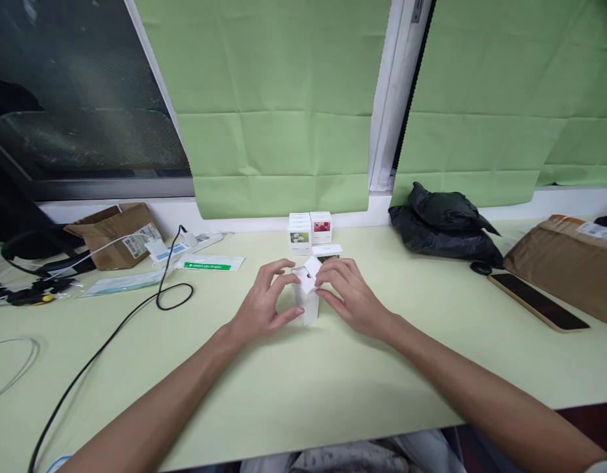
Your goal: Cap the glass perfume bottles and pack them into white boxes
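A small white cardboard box (310, 307) stands upright on the table in front of me, its top flap (312, 267) raised. My left hand (268, 295) is curved around the box's left side, thumb at the front and fingers near the upper edge. From the right, my right hand (351, 297) has its fingertips at the top edge by the flap. Just behind is another white box (327, 250) lying low, partly covered by my right hand. Farther back are several white boxes with a green flower picture (299, 238) and one with a red flower picture (322, 226).
Black plastic bag (444, 226), phone (539, 302) and brown parcel (569, 263) lie to the right. On the left are an opened brown carton (117, 236), a power strip (198, 242), flat packets (212, 263) and a black cable (113, 335). Green paper (284, 118) covers the window behind.
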A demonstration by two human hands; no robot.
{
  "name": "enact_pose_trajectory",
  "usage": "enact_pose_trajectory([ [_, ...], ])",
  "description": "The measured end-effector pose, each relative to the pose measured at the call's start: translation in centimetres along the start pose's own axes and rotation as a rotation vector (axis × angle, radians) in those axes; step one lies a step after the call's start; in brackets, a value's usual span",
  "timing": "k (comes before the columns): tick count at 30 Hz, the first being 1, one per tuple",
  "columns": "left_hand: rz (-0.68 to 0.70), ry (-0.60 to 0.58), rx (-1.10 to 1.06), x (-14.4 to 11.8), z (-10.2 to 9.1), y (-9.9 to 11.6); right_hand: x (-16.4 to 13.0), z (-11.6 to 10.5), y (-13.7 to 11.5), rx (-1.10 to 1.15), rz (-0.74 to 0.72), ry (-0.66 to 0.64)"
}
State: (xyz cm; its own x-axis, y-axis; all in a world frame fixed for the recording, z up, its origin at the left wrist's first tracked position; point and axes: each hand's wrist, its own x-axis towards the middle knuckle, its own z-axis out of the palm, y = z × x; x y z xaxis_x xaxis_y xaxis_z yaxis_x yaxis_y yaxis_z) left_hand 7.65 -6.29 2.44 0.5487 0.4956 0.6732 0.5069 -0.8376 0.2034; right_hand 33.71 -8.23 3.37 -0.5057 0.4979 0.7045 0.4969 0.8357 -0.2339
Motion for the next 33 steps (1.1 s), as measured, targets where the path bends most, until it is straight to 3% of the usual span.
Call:
enact_pose_trajectory([
  [5,0.048,-0.028,0.073,0.4,-0.1,-0.4,-0.7,0.4,0.4,-0.02,-0.147,-0.006],
  [10,-0.058,-0.03,0.077,0.6,-0.1,0.1,-1.2,0.6,0.5,-0.034,-0.198,-0.02],
  [13,-0.193,0.004,-0.065,0.6,0.5,1.3,-1.3,0.6,0.3,-0.012,-0.2,-0.001],
  [18,-0.444,0.021,-0.329,0.8,1.4,3.3,-1.3,0.3,0.0,0.044,-0.169,-0.009],
  [26,-0.541,0.003,-0.537,0.6,2.0,2.9,-1.3,0.3,0.4,0.074,-0.078,0.057],
  [30,-0.586,0.078,-0.532,0.5,2.7,3.2,-1.2,0.5,0.2,0.058,-0.022,0.09],
  [33,-0.613,0.049,-0.516,0.6,2.7,3.6,-0.9,0.7,-0.2,0.055,0.087,0.067],
])
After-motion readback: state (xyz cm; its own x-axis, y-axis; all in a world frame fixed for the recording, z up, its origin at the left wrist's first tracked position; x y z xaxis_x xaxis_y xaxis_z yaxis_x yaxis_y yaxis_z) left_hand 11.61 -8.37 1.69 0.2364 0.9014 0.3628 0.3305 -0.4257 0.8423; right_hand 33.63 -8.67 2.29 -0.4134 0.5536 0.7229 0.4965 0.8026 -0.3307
